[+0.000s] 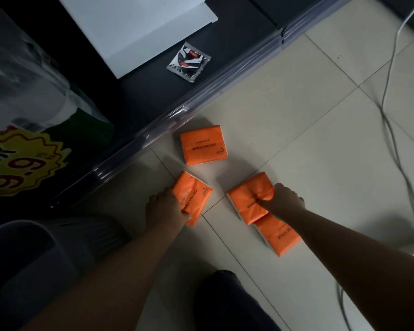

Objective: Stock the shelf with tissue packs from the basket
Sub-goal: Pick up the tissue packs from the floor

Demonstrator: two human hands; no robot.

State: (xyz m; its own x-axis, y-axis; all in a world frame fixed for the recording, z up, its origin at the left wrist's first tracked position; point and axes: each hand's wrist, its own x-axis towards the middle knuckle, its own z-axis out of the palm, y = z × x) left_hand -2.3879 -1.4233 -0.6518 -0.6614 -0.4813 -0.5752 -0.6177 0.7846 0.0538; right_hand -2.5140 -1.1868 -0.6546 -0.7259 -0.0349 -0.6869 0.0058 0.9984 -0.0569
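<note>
Several orange tissue packs lie on the pale tiled floor. My left hand (165, 207) grips the left pack (194, 195), tilted beside the shelf's edge. My right hand (283, 199) grips a second pack (246, 197), which overlaps another pack (280, 237) lying under my forearm. A further pack (203, 145) lies flat and untouched just ahead, close to the shelf. The dark low shelf (153, 91) runs diagonally from lower left to upper right, with a clear plastic front rail (201, 91). The grey basket (34, 254) stands at lower left; I cannot see inside it.
On the shelf sit a white box (134, 29), a small silver sachet (189, 62) and a large plastic-wrapped package with a yellow price tag (22, 144). White cables (392, 115) trail over the floor at right. My dark-clothed knee (225, 302) is at the bottom.
</note>
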